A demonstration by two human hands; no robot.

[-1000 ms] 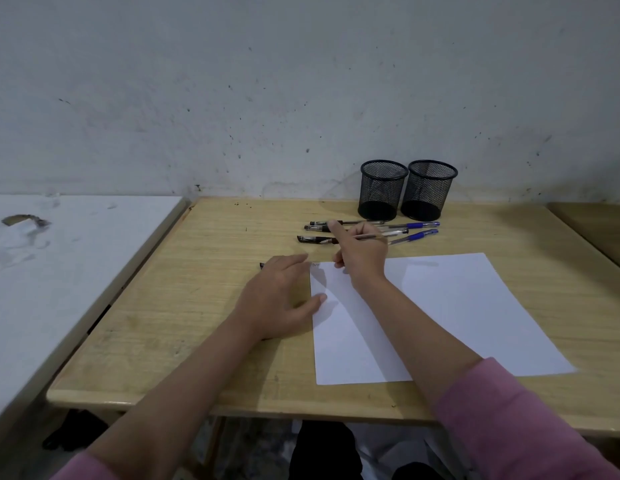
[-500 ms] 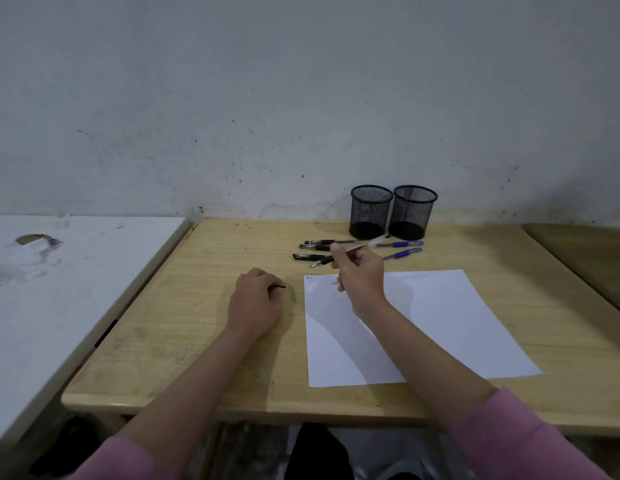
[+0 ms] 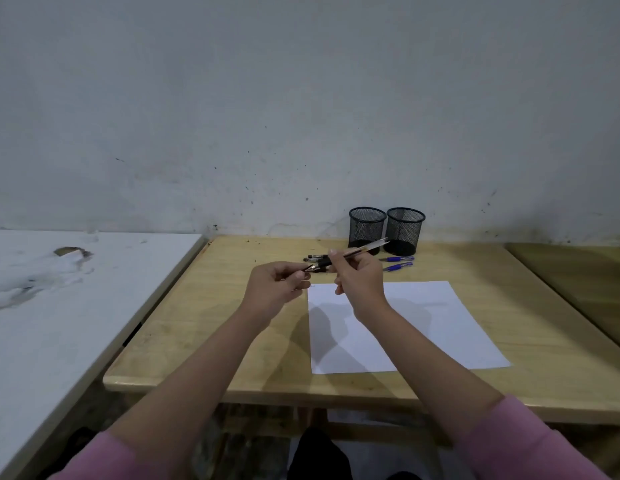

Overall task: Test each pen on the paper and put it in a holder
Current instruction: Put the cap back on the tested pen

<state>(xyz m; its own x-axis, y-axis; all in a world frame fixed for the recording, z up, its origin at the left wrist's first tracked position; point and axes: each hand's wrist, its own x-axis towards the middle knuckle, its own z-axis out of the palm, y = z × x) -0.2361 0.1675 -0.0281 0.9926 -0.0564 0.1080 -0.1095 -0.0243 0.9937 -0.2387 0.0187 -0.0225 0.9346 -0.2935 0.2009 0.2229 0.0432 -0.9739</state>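
The table (image 3: 232, 327) is seen w/ a sheet of paper (image 3: 440, 323) lying flat on its right half; the sheet's far-left corner sits just under the raised hands. Two mesh holders (image 3: 367, 226) are stood side by side at the back, near the wall, both apparently empty.

A pen (image 3: 362, 250) is gripped by the right hand (image 3: 362, 275), fingers curled round the barrel, tip aimed left. A small dark piece, prob. the cap (image 3: 308, 268), is pinched at the fingertips of the left hand (image 3: 277, 282), just touching the pen tip. Both are held up off the table.

Risks, as judged: the cap could be slipped from so light a pinch & rolled off the near edge. If pushed on crooked, the tip may be jammed. Spare pens (image 3: 397, 263) are left loose btwn hands & holders, so they could be knocked on the reach back, or a holder tipped if the pen is dropped in at a slant.
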